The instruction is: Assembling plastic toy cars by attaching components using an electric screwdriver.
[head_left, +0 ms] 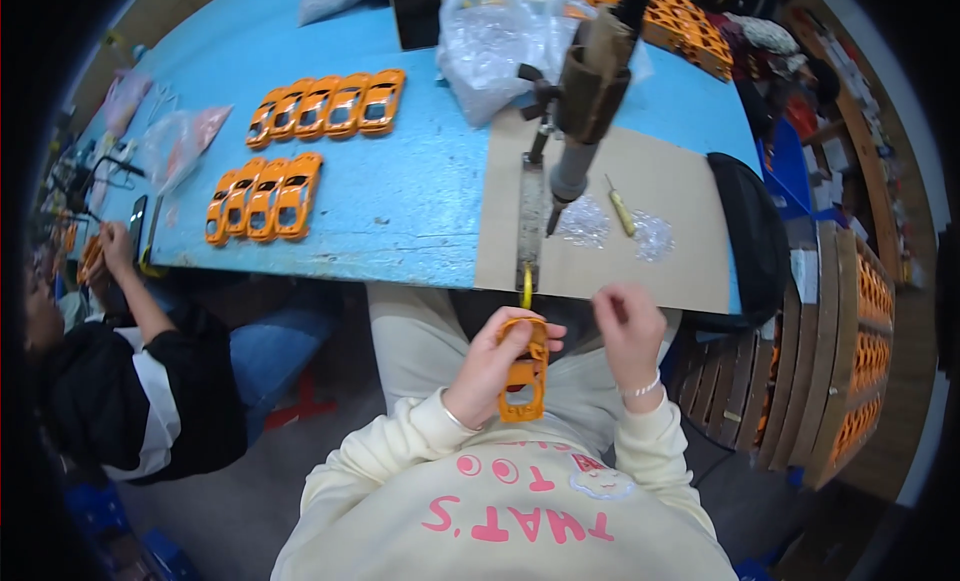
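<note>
My left hand [480, 373] is wrapped round an orange toy car body shell [522, 409], its open inside turned up toward me. I hold it over my lap, just off the table's front edge. To its right my right hand [630, 333] is raised, thumb and fingers drawn together; whatever they pinch, if anything, is too small to make out. On the brown cardboard [660, 286] beyond lie two small heaps of clear plastic parts [584, 224] and a thin pointed tool with a yellow handle [622, 211].
A dark upright machine [592, 76] stands over a metal bar [530, 221] ahead. Two rows of orange toy cars [325, 106] rest on the blue table [400, 201]. Clear plastic bags [495, 41] lie behind. A person [150, 381] sits at left; stacked trays [820, 351] stand at right.
</note>
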The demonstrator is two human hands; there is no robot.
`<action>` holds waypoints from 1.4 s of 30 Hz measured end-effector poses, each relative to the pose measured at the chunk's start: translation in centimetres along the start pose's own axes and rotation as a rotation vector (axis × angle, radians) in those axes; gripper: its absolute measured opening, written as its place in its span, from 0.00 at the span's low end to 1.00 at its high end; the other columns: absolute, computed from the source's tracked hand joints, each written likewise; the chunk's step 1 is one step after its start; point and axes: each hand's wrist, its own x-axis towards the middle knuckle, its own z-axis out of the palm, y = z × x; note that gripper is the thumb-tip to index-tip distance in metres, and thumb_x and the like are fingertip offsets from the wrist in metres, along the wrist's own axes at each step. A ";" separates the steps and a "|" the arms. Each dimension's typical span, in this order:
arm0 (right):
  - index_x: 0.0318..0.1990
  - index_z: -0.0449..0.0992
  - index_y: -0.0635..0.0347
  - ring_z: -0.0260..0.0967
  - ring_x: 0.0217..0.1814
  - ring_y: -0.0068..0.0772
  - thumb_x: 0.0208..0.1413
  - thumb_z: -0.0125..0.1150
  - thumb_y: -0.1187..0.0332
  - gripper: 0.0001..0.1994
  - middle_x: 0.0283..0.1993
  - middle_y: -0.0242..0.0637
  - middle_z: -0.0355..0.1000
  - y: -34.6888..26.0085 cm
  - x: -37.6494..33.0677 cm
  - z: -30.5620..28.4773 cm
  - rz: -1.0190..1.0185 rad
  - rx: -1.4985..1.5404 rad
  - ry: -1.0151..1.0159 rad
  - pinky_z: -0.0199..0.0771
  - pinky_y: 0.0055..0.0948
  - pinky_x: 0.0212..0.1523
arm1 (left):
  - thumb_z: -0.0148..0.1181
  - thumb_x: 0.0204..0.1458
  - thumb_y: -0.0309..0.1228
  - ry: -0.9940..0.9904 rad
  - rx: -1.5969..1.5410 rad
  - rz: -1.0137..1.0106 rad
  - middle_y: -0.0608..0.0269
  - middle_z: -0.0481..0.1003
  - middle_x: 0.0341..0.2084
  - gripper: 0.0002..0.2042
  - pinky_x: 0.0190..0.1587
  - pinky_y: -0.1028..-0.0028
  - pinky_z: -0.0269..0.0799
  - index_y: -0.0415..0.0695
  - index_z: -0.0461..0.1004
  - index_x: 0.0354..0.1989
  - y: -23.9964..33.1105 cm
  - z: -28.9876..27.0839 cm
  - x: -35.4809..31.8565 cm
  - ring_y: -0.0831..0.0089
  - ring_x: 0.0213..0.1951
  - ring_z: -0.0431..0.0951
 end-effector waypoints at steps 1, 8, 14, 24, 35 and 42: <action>0.32 0.75 0.61 0.70 0.28 0.38 0.47 0.65 0.80 0.06 0.31 0.39 0.72 -0.7 -0.8 0.2 -0.125 0.009 -0.091 0.71 0.30 0.29 | 0.45 0.67 0.41 -0.030 -0.001 -0.012 0.57 0.75 0.45 0.12 0.45 0.70 0.74 0.47 0.66 0.48 -0.1 0.1 0.1 0.70 0.46 0.76; 0.33 0.76 0.64 0.73 0.33 0.39 0.45 0.65 0.82 0.07 0.32 0.40 0.74 -2.5 -2.6 0.7 -0.320 0.000 -0.191 0.75 0.31 0.32 | 0.45 0.67 0.39 0.043 -0.077 -0.074 0.59 0.75 0.44 0.12 0.46 0.73 0.73 0.44 0.66 0.48 0.5 0.4 -0.7 0.73 0.47 0.76; 0.33 0.77 0.64 0.74 0.33 0.38 0.45 0.66 0.81 0.07 0.33 0.40 0.75 -2.6 -2.5 0.4 -0.294 0.031 -0.217 0.75 0.29 0.32 | 0.46 0.67 0.35 0.045 -0.116 -0.039 0.60 0.76 0.43 0.11 0.46 0.76 0.71 0.42 0.66 0.48 0.6 0.6 -1.3 0.76 0.46 0.75; 0.36 0.81 0.63 0.74 0.30 0.33 0.47 0.65 0.80 0.07 0.33 0.38 0.75 -3.6 -2.3 -0.6 -0.176 0.138 -0.216 0.75 0.28 0.32 | 0.57 0.60 0.29 -0.164 0.417 0.309 0.49 0.72 0.54 0.11 0.45 0.72 0.75 0.39 0.66 0.47 -0.2 -0.6 -2.3 0.70 0.43 0.79; 0.37 0.84 0.61 0.68 0.38 0.20 0.49 0.65 0.82 0.09 0.41 0.33 0.70 -5.5 -2.1 -4.6 0.325 0.984 -0.780 0.69 0.19 0.36 | 0.75 0.41 0.37 -0.561 0.930 1.001 0.54 0.79 0.32 0.21 0.33 0.69 0.78 0.42 0.69 0.35 4.6 -0.4 -2.0 0.58 0.32 0.81; 0.38 0.84 0.61 0.65 0.37 0.18 0.48 0.67 0.80 0.09 0.40 0.31 0.68 -5.9 -2.3 -4.6 0.309 0.994 -0.861 0.68 0.18 0.37 | 0.77 0.39 0.38 -0.561 0.933 0.980 0.56 0.78 0.31 0.21 0.32 0.70 0.77 0.42 0.69 0.33 4.3 -0.4 -2.4 0.60 0.31 0.81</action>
